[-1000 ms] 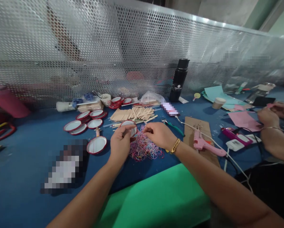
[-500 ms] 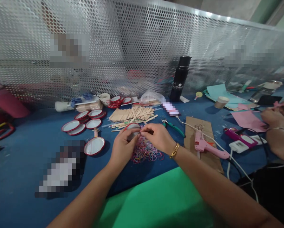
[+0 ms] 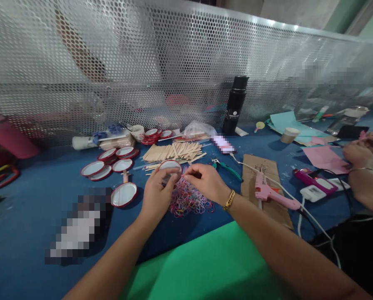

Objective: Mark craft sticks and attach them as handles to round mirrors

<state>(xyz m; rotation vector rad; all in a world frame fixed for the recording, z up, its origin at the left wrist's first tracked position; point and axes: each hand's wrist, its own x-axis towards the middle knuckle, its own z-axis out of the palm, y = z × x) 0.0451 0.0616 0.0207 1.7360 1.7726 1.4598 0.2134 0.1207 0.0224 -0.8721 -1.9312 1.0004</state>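
My left hand [image 3: 157, 191] is closed around a red-rimmed round lid [image 3: 170, 165], whose pale inner face shows above the fingers. At the lid's near right edge, the thumb and forefinger of my right hand [image 3: 207, 181] are pinched together. What sits between those fingertips is too small to make out. Right below both hands lies a tangled pile of thin multicoloured loops [image 3: 191, 202]. Behind the lid are flat wooden sticks [image 3: 174, 152]. To the left, another lid [image 3: 124, 194] lies face up with a short wooden stick [image 3: 125, 176] at its far edge.
Several more lids [image 3: 93, 168] lie at the left. Green-handled pliers [image 3: 228, 168], a pink glue gun [image 3: 275, 196] on cardboard [image 3: 249, 183], a black bottle [image 3: 234, 106] and a phone [image 3: 223, 144] stand or lie rightward. A co-worker's hands [image 3: 359, 152] are at the far right.
The lid has shifted slightly, and more of its face shows. My right fingertips have drawn a little away from the left hand's fingers. The view has moved slightly.
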